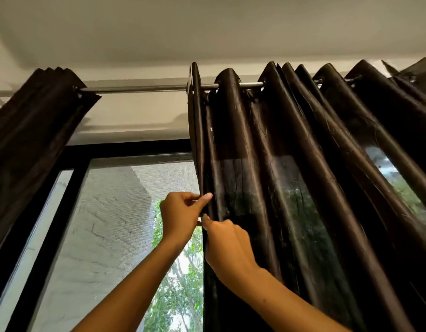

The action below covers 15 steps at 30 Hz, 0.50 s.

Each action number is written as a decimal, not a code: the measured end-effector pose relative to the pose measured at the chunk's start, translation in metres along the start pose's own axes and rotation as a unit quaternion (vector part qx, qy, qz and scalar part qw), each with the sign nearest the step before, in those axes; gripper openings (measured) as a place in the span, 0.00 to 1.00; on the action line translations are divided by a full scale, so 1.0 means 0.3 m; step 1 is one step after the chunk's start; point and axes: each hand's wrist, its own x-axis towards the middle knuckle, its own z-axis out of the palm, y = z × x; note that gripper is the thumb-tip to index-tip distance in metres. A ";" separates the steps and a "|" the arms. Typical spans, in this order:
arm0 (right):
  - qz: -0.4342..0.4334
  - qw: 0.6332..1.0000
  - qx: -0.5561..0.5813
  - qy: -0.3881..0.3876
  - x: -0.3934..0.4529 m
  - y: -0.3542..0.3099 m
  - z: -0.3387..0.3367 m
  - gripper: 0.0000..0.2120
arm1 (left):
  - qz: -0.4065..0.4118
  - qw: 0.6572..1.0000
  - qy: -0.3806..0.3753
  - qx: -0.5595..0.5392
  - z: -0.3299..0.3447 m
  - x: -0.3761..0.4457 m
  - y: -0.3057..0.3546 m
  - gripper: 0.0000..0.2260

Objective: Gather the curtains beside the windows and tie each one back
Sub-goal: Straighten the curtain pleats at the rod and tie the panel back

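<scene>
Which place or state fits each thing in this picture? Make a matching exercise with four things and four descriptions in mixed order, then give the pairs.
Things
1. dark brown satin curtain on the right
2. dark brown bunched curtain on the left
3. grey metal curtain rod
4. left hand

Descriptions
A. runs level above the window
B. spread in folds across the glass
C. pinches the curtain's edge
D. pushed together at the rod's far end

Pairs: 1-B, 2-D, 3-A, 4-C
</scene>
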 end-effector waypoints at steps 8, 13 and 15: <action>0.138 0.981 0.031 0.132 0.139 0.243 -0.108 0.32 | -0.023 0.998 0.033 0.053 0.043 0.050 0.003 0.05; 0.177 0.973 0.071 0.131 0.227 0.276 -0.125 0.25 | -0.014 0.996 0.020 0.084 0.012 0.061 0.006 0.06; 0.160 0.972 0.079 0.156 0.244 0.241 -0.105 0.11 | -0.008 0.995 0.015 0.102 -0.004 0.074 0.001 0.06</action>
